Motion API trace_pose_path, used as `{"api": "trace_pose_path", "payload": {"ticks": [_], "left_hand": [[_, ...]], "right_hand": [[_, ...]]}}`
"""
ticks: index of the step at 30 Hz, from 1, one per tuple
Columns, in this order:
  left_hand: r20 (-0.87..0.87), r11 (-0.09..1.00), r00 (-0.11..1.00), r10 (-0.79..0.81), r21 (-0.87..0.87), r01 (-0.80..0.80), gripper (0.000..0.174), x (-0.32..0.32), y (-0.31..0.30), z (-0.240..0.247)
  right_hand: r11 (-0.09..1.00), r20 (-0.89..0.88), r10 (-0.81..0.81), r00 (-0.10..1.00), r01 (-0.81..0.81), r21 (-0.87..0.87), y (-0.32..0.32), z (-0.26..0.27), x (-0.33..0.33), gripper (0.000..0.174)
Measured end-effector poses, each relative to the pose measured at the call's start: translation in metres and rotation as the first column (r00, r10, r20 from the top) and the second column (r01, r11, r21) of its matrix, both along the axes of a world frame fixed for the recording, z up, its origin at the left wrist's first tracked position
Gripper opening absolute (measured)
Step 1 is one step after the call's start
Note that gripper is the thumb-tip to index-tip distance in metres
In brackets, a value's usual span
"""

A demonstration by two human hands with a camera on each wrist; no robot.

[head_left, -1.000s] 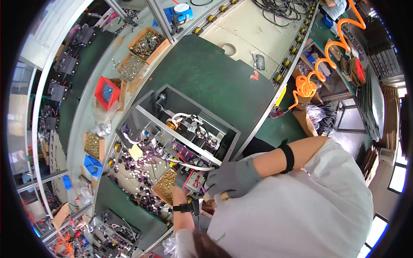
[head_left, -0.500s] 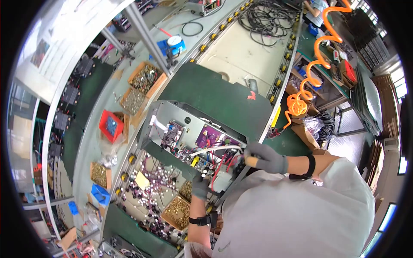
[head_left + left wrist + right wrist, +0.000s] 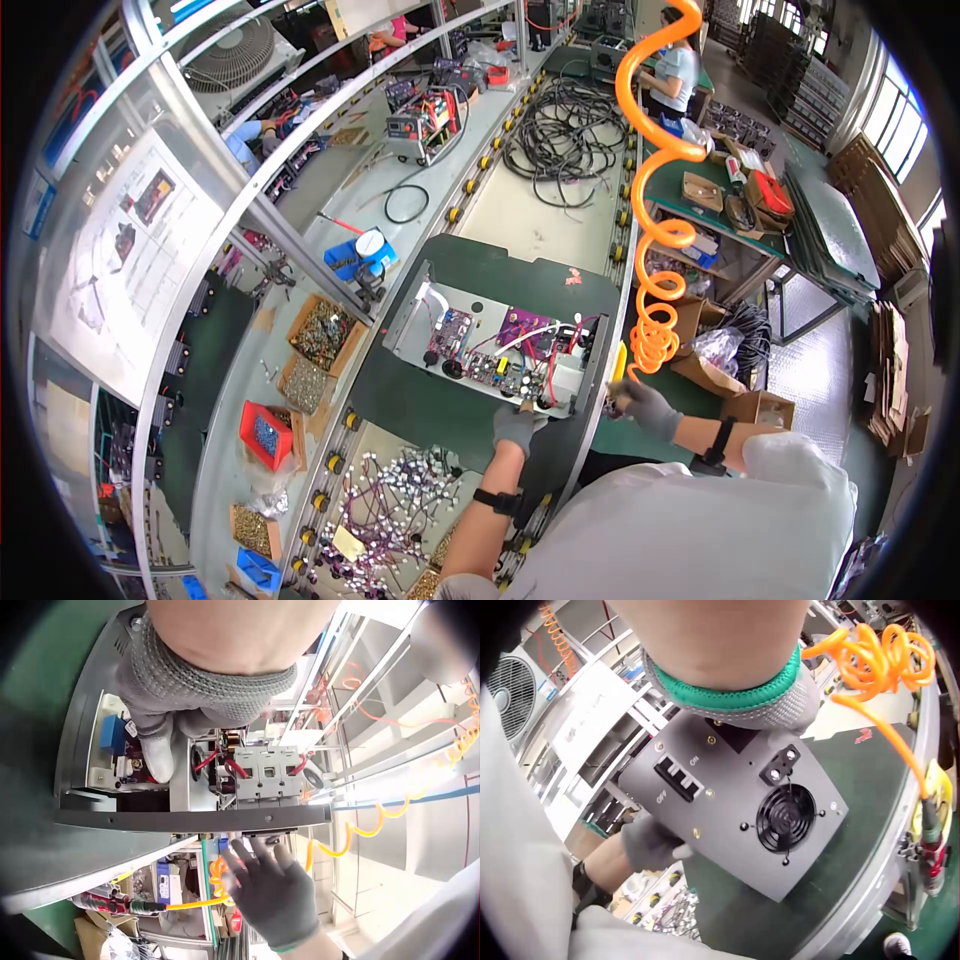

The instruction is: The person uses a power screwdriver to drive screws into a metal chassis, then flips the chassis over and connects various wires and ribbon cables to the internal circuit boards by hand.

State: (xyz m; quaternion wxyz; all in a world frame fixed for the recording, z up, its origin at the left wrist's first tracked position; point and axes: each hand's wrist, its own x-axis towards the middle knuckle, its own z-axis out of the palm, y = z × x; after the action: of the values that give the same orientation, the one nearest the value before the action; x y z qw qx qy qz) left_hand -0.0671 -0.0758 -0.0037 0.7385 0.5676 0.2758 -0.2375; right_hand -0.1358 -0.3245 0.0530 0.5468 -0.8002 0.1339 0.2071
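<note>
Two gloved hands meet at a chassis [image 3: 480, 345] lying mid-frame on the green tabletop [image 3: 500, 265] in the head view: the left hand [image 3: 515, 428] grips its near edge, and the right hand [image 3: 640, 405] hangs just off its right corner, under an orange hose [image 3: 652, 335]. Left wrist view: left fingers [image 3: 159, 754] curl over the chassis wall, right fingers [image 3: 244, 859] spread below. Right wrist view: the chassis panel with its fan [image 3: 786, 817] sits mid-frame, the left hand on its lower-left edge.

Head camera looks steeply down on the chassis [image 3: 412, 335]; wrist cameras sit close, left seeing inside it, right facing its fan panel [image 3: 735, 810].
</note>
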Motion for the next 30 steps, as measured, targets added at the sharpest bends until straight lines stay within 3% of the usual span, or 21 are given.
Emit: {"api": "trace_pose_path", "payload": {"ticks": [1,2,3,5,6,8,9,10,12,14,16,18,19,20,21,24,25,27,28,29,30], "left_hand": [[-0.010,1.000,1.000,-0.017,-0.004,0.017,0.014,0.021,-0.016,-0.001],[0.043,0.998,0.998,-0.048,0.050,0.046,0.017,0.042,-0.032,-0.011],[0.094,0.992,0.993,-0.078,0.104,0.068,0.021,0.063,-0.050,-0.028],[0.236,0.898,0.931,-0.280,0.406,0.167,0.017,0.108,-0.082,-0.079],[0.336,0.817,0.889,-0.310,0.572,0.069,0.019,0.128,-0.102,-0.139],[0.388,0.851,0.858,-0.337,0.515,0.101,0.016,0.117,-0.113,-0.100],[0.552,0.939,0.789,-0.271,0.333,0.089,0.015,0.107,-0.111,-0.092],[0.490,0.892,0.793,-0.361,0.429,0.141,0.016,0.097,-0.103,-0.087],[0.422,0.866,0.807,-0.414,0.456,0.206,0.021,0.074,-0.069,-0.074],[0.348,0.873,0.862,-0.369,0.448,0.194,0.026,0.041,-0.026,-0.036],[0.556,0.908,0.809,-0.194,0.413,-0.066,0.029,0.006,0.011,-0.022],[0.479,0.842,0.862,-0.167,0.524,-0.128,0.030,-0.032,0.052,0.067],[0.573,0.769,0.808,-0.138,0.576,-0.277,0.025,-0.052,0.068,0.102],[0.706,0.777,0.708,-0.036,0.465,-0.424,0.022,-0.071,0.078,0.146],[0.795,0.693,0.604,-0.062,0.470,-0.547,0.022,-0.094,0.090,0.189],[0.868,0.441,0.379,-0.320,0.490,-0.752,0.021,-0.184,0.120,0.299],[0.888,0.435,0.312,-0.339,0.442,-0.785,0.018,-0.216,0.122,0.332],[0.895,0.343,0.047,-0.443,0.218,-0.914,0.017,-0.253,0.124,0.359],[0.901,0.307,0.083,-0.425,0.230,-0.924,0.017,-0.270,0.126,0.364],[0.898,0.257,0.162,-0.408,0.284,-0.924,0.018,-0.285,0.129,0.369],[0.893,0.214,0.234,-0.385,0.333,-0.918,0.019,-0.298,0.132,0.374]], "right_hand": [[0.960,-0.004,0.159,0.987,-0.156,-0.234,-0.005,-0.001,-0.007,0.037],[0.915,-0.132,0.263,0.956,-0.290,-0.279,-0.010,-0.010,-0.010,0.037],[0.852,-0.263,0.352,0.898,-0.424,-0.308,-0.016,-0.021,-0.013,0.038],[0.752,-0.221,0.593,0.774,-0.631,-0.191,-0.033,-0.048,-0.018,0.042],[0.724,-0.260,0.610,0.749,-0.660,-0.201,-0.035,-0.048,-0.015,0.043],[0.705,-0.287,0.600,0.746,-0.663,-0.250,-0.041,-0.046,-0.009,0.044],[0.685,-0.275,0.623,0.732,-0.681,-0.258,-0.045,-0.045,-0.005,0.044],[0.733,-0.271,0.567,0.778,-0.627,-0.265,-0.048,-0.045,-0.003,0.044],[0.774,-0.323,0.464,0.825,-0.555,-0.305,-0.034,-0.027,0.002,0.043],[0.697,-0.302,0.568,0.766,-0.642,-0.319,-0.028,-0.049,0.008,0.042],[0.587,-0.239,0.680,0.693,-0.711,-0.388,-0.010,-0.058,0.011,0.039],[0.466,-0.256,0.788,0.560,-0.814,-0.347,0.018,-0.068,0.021,0.041],[0.402,-0.248,0.839,0.485,-0.859,-0.318,0.034,-0.067,0.023,0.044],[0.341,-0.218,0.879,0.423,-0.880,-0.332,0.053,-0.049,0.022,0.041],[0.283,-0.187,0.914,0.361,-0.895,-0.344,0.074,-0.030,0.022,0.039],[0.171,-0.187,0.946,0.267,-0.896,-0.411,0.121,-0.022,0.017,0.037],[0.135,-0.164,0.960,0.227,-0.888,-0.440,0.134,-0.033,0.015,0.038],[0.071,-0.146,0.978,0.147,-0.899,-0.431,0.158,-0.050,0.013,0.037],[0.077,-0.106,0.985,0.136,-0.897,-0.435,0.167,-0.052,0.001,0.037],[0.154,0.024,0.987,0.159,-0.895,-0.418,0.169,-0.050,-0.013,0.035],[0.085,0.013,0.996,0.088,-0.903,-0.422,0.179,-0.057,-0.022,0.035]]}}
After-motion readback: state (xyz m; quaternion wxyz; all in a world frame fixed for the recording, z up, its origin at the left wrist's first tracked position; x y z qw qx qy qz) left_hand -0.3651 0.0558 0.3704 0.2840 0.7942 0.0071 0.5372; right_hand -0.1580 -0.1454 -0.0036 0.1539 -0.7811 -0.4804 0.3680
